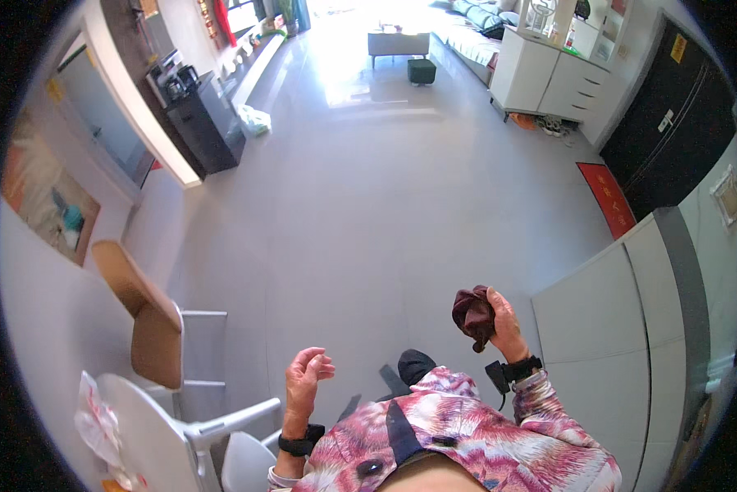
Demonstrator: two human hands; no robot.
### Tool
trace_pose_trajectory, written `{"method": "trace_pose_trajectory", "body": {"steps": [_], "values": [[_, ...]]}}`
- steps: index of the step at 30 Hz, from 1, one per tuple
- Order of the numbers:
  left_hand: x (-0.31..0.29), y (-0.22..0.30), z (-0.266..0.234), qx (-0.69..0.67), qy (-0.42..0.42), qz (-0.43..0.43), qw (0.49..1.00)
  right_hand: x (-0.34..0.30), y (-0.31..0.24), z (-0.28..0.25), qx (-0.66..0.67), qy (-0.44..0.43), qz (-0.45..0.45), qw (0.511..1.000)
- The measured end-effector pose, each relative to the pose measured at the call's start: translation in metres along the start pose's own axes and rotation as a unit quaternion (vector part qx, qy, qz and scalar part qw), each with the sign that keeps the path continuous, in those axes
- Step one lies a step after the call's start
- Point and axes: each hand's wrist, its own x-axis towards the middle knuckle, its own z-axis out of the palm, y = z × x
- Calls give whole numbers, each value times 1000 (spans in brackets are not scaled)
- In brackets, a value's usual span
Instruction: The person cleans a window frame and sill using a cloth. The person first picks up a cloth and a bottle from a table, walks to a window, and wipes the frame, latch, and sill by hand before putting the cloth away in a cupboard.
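My right hand [508, 326] is closed around a crumpled dark maroon cloth [473, 315], out in front of my body on the right. The cloth is bunched into a lump, with a small end hanging below. My left hand [305, 379] is in the air at the lower middle left, holding nothing, its fingers loosely bent and apart. Each wrist wears a black strap; a small black box sits on the right one [513, 373]. Under my patterned pink top, one dark shoe [417, 366] shows on the floor.
To my left stand a tan chair [157, 336] and a white round table [139, 410] with a plastic bag on it. A low pale cabinet [598, 328] runs along my right. Ahead, grey floor [344, 213] leads to a green stool [422, 71] and a white sideboard [540, 78]. A red mat [606, 199] lies by a dark door.
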Motion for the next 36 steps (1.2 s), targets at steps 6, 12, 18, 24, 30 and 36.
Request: {"method": "trace_pose_trajectory", "body": {"steps": [6, 12, 18, 24, 30, 36], "values": [[141, 44, 27, -17, -35, 43, 998, 115, 30, -16, -27, 52, 40, 997], [283, 113, 4, 33, -1, 23, 999, 275, -3, 78, -140, 41, -11, 989], [381, 157, -49, 36, 58, 36, 997, 415, -40, 206, -48, -24, 66, 996], [484, 168, -57, 55, 136, -15, 989, 547, -31, 259, -89, -92, 88, 988], [632, 206, -82, 53, 152, 34, 986, 660, -21, 306, -42, -73, 110, 990], [779, 281, -57, 103, 78, 33, 991, 768, -71, 347, -16, -15, 40, 999]]}}
